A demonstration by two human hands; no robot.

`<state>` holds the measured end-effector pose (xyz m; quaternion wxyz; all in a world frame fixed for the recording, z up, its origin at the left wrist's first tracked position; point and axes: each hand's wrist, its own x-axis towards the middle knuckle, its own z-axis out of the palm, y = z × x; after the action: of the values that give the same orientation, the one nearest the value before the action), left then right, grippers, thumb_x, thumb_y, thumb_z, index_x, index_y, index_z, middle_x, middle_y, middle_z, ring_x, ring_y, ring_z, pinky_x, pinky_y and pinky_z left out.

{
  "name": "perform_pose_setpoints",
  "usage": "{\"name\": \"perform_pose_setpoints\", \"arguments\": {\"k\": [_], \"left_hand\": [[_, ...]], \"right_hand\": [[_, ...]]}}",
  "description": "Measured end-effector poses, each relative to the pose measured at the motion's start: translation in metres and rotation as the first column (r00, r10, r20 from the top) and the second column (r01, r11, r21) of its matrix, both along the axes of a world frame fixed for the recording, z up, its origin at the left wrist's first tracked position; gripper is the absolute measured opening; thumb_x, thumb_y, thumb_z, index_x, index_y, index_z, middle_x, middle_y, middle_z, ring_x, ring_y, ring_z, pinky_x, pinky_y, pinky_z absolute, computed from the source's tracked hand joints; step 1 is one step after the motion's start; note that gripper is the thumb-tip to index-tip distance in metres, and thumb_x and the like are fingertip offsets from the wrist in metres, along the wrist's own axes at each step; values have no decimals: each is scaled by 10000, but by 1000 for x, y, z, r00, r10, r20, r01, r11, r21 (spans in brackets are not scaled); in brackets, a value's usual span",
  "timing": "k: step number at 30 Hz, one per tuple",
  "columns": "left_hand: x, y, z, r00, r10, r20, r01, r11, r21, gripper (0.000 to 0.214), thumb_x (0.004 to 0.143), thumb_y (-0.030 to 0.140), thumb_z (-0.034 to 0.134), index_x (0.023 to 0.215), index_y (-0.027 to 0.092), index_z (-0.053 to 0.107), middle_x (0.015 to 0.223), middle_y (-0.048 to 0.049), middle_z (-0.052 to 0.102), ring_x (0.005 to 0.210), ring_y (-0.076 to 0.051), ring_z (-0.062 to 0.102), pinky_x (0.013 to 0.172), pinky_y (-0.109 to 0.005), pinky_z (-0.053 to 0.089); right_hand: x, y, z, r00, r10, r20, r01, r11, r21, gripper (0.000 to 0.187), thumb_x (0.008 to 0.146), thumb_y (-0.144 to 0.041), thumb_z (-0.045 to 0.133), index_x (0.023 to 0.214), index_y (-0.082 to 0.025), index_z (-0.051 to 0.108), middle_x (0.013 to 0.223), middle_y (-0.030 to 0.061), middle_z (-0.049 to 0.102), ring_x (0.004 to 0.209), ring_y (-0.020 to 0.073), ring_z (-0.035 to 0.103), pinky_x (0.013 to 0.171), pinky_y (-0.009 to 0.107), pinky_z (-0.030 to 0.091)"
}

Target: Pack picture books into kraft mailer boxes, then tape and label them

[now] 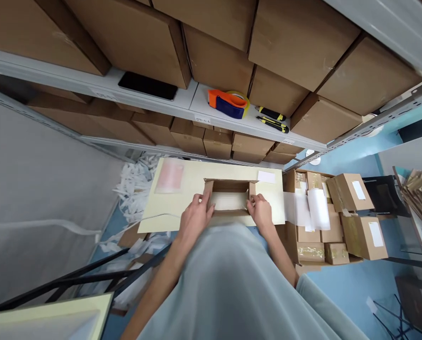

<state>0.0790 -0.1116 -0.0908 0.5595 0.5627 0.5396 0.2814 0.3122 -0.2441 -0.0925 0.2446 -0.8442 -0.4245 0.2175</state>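
A small open cardboard box [229, 199] sits on a pale yellow table [189, 189] right in front of me, flaps up. My left hand [195, 216] grips the box's left side flap, fingers curled over its edge. My right hand [260, 211] holds the right side flap the same way. The inside of the box looks light-coloured; I cannot tell what is in it.
On the shelf above lie an orange and blue tape dispenser [228, 103], two yellow-black utility knives [271, 119] and a black phone [147, 85], among stacked brown cartons. A crate of small sealed boxes [338, 217] stands to the right. Paper scraps [136, 186] litter the floor left.
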Motion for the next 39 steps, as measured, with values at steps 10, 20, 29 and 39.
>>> {"name": "perform_pose_setpoints", "arguments": {"k": [10, 20, 29, 39], "left_hand": [[-19, -7, -37, 839, -496, -225, 536, 824, 184, 778, 645, 592, 1029, 1315, 277, 791, 1471, -129, 712, 1493, -439, 548, 1313, -556, 402], [-2, 23, -39, 826, -283, -488, 534, 670, 515, 1178, 969, 389, 782, 1819, 165, -2, 1859, -297, 87, 1709, -492, 235, 1261, -619, 469], [4, 36, -67, 910, -146, -388, 333, 815, 474, 418, 1056, 549, 625, 1238, 190, 735, 1583, -235, 513, 1561, -431, 473, 1272, -596, 452], [44, 72, -113, 976, -171, -132, 184, 978, 95, 770, 1028, 630, 646, 1653, 208, 489, 1624, -202, 606, 1550, -389, 543, 1297, -556, 435]], "right_hand": [[17, -24, -5, 886, 361, -292, -349, 932, 91, 811, 759, -653, 983, 1423, -242, 762, 1555, 155, 678, 1492, 405, 582, 1279, 576, 462], [27, 20, -20, 987, 63, 148, -78, 992, 97, 940, 1028, -337, 737, 1793, -196, 210, 1728, 256, 435, 1589, 405, 475, 1215, 584, 533], [28, 8, -38, 985, 109, 130, -120, 990, 76, 262, 1096, -495, 635, 1046, -239, 655, 1368, 159, 647, 1264, 316, 658, 1030, 438, 590], [25, 39, -67, 997, -57, 45, 60, 995, -78, 324, 1181, -547, 356, 1117, -279, 527, 1080, 44, 712, 839, 246, 672, 731, 309, 443]]}}
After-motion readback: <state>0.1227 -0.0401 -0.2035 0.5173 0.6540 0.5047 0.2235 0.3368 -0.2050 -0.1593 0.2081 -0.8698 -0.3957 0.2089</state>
